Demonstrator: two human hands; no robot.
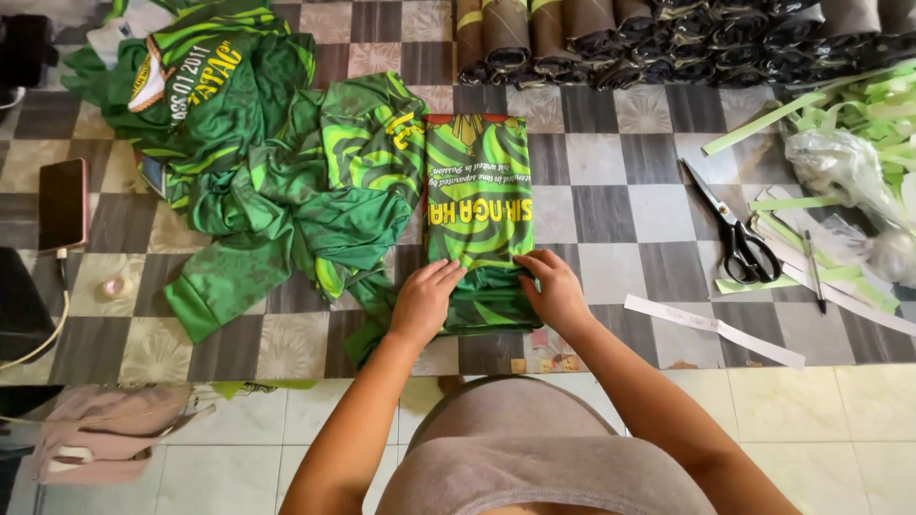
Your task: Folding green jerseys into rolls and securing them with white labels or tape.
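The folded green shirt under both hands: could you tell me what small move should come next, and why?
Probably roll the near end away: the left hand and right hand press the near edge of the folded green shirt, a narrow strip, and finished rolls line the far edge.

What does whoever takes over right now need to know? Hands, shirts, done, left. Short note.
Left hand: flat on the near end of the folded green shirt, fingers spread, nothing gripped.
Right hand: also pressing that near end, fingers curled at the fold.
The shirt lies as a narrow strip on the checkered floor mat, folded lengthwise.
Done: a row of rolled shirts along the far edge.
Left: a pile of unfolded green shirts at the left.
Scissors and paper strips lie to the right, untouched; phone at far left.
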